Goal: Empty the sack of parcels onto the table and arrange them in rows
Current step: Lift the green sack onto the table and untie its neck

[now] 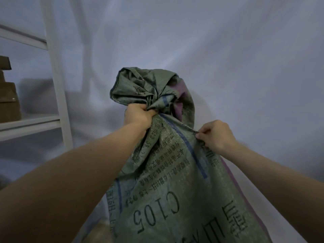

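A grey-green woven sack [168, 186] with black print, a blue stripe and a purple edge fills the middle and bottom of the view, held upright. Its top is bunched into a twisted neck. My left hand [138, 115] is clenched around that neck from the left. My right hand [215, 135] pinches the sack's right seam edge a little lower. No parcels show; whatever the sack holds is hidden. The table is out of view.
A white metal shelf frame [57, 81] stands at the left, with brown cardboard boxes [9, 100] stacked on a shelf board. A pale draped cloth backdrop [228, 58] covers everything behind the sack.
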Tool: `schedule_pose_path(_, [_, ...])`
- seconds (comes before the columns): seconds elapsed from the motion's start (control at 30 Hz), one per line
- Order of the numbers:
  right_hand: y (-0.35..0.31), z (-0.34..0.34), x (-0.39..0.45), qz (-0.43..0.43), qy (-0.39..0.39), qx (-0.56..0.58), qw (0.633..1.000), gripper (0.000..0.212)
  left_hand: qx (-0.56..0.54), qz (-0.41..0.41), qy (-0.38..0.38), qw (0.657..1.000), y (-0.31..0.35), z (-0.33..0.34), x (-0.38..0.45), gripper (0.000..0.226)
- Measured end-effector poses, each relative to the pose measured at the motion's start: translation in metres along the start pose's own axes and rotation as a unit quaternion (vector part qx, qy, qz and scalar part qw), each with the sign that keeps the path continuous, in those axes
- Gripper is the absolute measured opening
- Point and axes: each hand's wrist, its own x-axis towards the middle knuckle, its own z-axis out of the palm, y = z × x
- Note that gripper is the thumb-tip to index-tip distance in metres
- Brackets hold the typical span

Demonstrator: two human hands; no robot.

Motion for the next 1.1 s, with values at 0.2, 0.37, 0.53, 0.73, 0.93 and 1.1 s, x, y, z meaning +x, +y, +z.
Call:
schedule_pose_path(0.2, [-0.018, 0.002, -0.002, -0.128, 0.092, -0.062, 0.986, 0.015, 0.172, 0.091, 0.011, 0.981, 0.005, 0.002, -0.009, 0.022])
schedule_pose_path(0.37, [-0.022, 0.015, 0.005, -0.166, 0.112, -0.07, 0.977, 0.015, 0.236, 0.123, -0.005, 0.964, 0.002, 0.009, -0.023, 0.01])
schedule_pose_path(0.53, [-0.02, 0.022, 0.001, -0.289, 0.191, -0.183, 0.92, 0.005, 0.26, 0.105, -0.025, 0.959, -0.007, 0.002, -0.023, 0.013])
schedule_pose_path(0.73, [-0.028, 0.019, 0.003, -0.432, 0.292, -0.293, 0.801, 0.01, 0.286, 0.117, -0.093, 0.946, -0.014, 0.007, -0.032, 0.01])
schedule_pose_path(0.93, [-0.023, 0.009, 0.016, -0.479, 0.233, -0.294, 0.793, 0.014, 0.079, 0.042, -0.229, 0.969, -0.018, 0.007, -0.046, 0.039])
schedule_pose_path(1.1, [-0.024, 0.014, 0.014, -0.433, 0.22, -0.291, 0.824, 0.017, 0.219, 0.136, -0.225, 0.94, -0.017, 0.014, -0.064, 0.069])
